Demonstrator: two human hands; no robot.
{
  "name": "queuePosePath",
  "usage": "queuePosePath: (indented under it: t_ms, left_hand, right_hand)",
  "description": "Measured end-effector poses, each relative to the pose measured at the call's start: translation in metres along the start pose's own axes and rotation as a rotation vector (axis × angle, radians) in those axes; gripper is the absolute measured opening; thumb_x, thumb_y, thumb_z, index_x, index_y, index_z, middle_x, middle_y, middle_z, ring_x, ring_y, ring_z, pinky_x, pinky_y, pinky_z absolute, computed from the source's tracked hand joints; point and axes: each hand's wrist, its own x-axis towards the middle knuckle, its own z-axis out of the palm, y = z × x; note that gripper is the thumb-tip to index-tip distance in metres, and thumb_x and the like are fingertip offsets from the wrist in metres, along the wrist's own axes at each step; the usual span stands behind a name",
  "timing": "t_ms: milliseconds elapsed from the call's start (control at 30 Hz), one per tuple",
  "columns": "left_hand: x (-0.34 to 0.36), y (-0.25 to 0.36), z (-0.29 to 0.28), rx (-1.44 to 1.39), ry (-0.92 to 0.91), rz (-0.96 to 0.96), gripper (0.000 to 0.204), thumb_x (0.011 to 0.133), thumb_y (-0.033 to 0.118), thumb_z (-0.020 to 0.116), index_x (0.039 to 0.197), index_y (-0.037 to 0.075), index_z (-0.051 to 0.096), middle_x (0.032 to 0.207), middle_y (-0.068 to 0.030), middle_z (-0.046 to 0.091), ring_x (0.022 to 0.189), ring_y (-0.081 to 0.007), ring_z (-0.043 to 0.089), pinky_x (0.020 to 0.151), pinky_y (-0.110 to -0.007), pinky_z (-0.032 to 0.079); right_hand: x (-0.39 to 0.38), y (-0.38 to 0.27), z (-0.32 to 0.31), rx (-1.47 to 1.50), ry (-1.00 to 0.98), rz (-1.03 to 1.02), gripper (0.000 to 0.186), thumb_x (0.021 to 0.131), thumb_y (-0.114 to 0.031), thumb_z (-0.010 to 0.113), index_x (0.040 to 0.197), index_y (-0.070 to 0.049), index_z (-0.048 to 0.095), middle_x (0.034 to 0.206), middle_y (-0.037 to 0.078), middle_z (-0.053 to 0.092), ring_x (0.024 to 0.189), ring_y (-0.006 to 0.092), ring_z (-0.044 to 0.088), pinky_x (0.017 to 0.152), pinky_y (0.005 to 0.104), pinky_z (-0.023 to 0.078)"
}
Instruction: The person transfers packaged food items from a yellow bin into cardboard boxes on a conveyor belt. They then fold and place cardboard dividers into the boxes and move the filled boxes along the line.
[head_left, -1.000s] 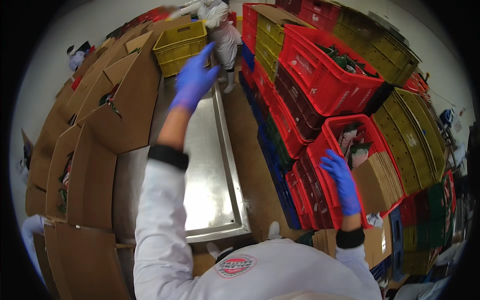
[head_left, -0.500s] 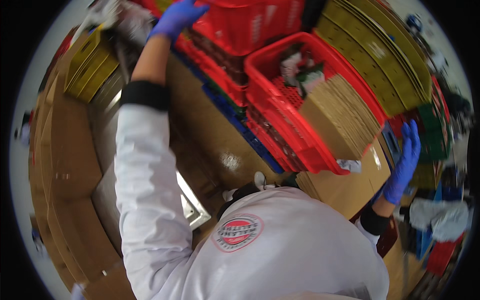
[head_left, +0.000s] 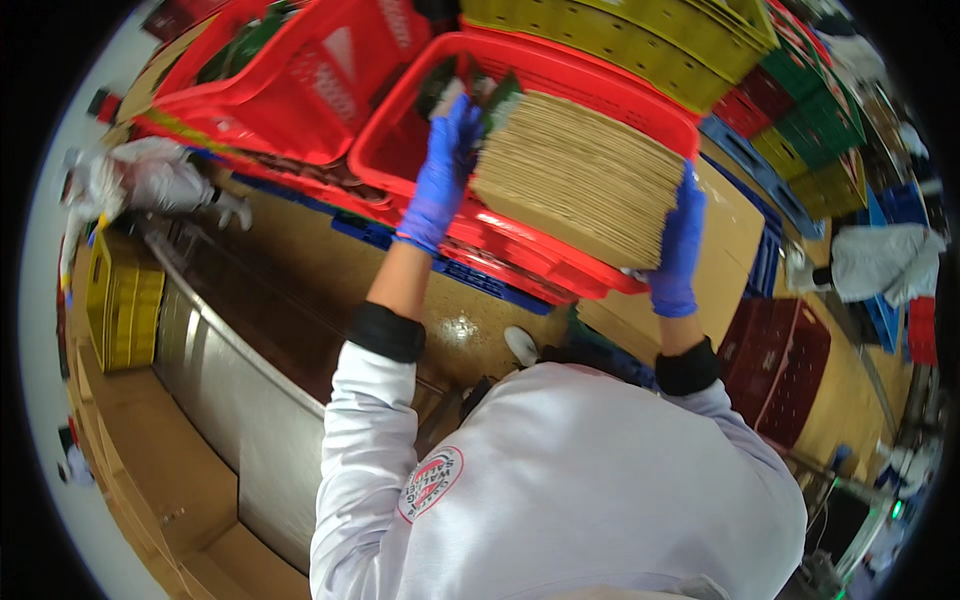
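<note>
A thick stack of flat folded cardboard [head_left: 585, 165] rests in a red plastic crate [head_left: 395, 140], its near side at the crate's front rim. My right hand [head_left: 680, 245], in a blue glove, presses along the right end of the stack with its fingers straight. At the opposite end my left hand [head_left: 443, 175], gloved too, has its fingers together and pointing into the crate, its palm side against the cardboard. The stack sits between both hands. Dark and pale packets [head_left: 495, 100] lie in the crate beyond the left fingers, partly hidden.
Another red crate [head_left: 310, 95] stands at the left, yellow crates [head_left: 640, 50] behind. Flat cardboard [head_left: 725, 230] lies right of the stack, with a dark red crate [head_left: 775, 370] nearby. A metal table [head_left: 235, 395] runs along the left. A person in white [head_left: 155, 180] is at far left.
Both hands have come in from far apart to the two ends of the cardboard stack. The view has turned, so the crates appear further left. A person in white now shows fully at left.
</note>
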Motion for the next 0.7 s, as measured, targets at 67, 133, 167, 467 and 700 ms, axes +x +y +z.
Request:
queuePosePath:
  t_ms: [67, 133, 167, 467, 700]
  left_hand:
    - [0.018, -0.004, 0.023, -0.014, -0.054, -0.025, 0.073, 0.097, 0.063, 0.027, 0.151, 0.014, 0.027, 0.151, -0.0109, 0.034, 0.138, -0.0236, 0.033, 0.116, -0.038, 0.02]
    - [0.02, -0.004, 0.058, -0.18, -0.109, -0.059, 0.067, 0.099, 0.056, 0.03, 0.15, 0.012, 0.027, 0.151, -0.0124, 0.034, 0.137, -0.0245, 0.034, 0.115, -0.038, 0.024]
    - [0.023, -0.003, 0.056, -0.236, -0.073, -0.109, 0.066, 0.1, 0.054, 0.031, 0.15, 0.011, 0.025, 0.151, -0.0127, 0.034, 0.137, -0.0252, 0.034, 0.115, -0.038, 0.025]
    - [0.037, 0.011, 0.001, -0.782, -0.426, -0.203, 0.055, 0.101, 0.044, 0.037, 0.136, 0.003, 0.048, 0.131, -0.0126, 0.056, 0.118, -0.0251, 0.054, 0.103, -0.039, 0.042]
    - [0.004, 0.103, 0.031, -0.666, -0.337, 0.048, 0.059, 0.099, 0.046, 0.038, 0.142, 0.005, 0.042, 0.142, -0.0142, 0.047, 0.127, -0.0297, 0.047, 0.109, -0.043, 0.036]
  right_hand:
    - [-0.007, 0.0, 0.018, 0.088, -0.032, 0.014, 0.053, 0.105, -0.028, 0.032, 0.152, -0.007, 0.019, 0.156, 0.005, 0.022, 0.141, 0.0149, 0.023, 0.116, 0.0303, 0.016]
    - [-0.005, 0.0, 0.019, -0.341, -0.101, -0.456, 0.052, 0.104, -0.022, 0.034, 0.151, -0.005, 0.021, 0.156, 0.007, 0.021, 0.141, 0.0175, 0.026, 0.116, 0.0319, 0.018]
    - [-0.002, -0.002, 0.023, -0.56, -0.15, -0.683, 0.052, 0.103, -0.019, 0.035, 0.151, -0.004, 0.021, 0.156, 0.008, 0.02, 0.14, 0.0187, 0.027, 0.116, 0.0327, 0.02]
    - [0.037, -0.025, 0.05, 0.34, 0.04, -0.082, 0.054, 0.1, -0.028, 0.05, 0.146, -0.006, 0.033, 0.146, 0.005, 0.034, 0.132, 0.0139, 0.033, 0.111, 0.029, 0.027]
    - [0.049, -0.11, 0.087, 0.13, -0.104, -0.342, 0.055, 0.099, -0.031, 0.051, 0.145, -0.005, 0.035, 0.143, 0.009, 0.037, 0.134, 0.0174, 0.033, 0.112, 0.0308, 0.025]
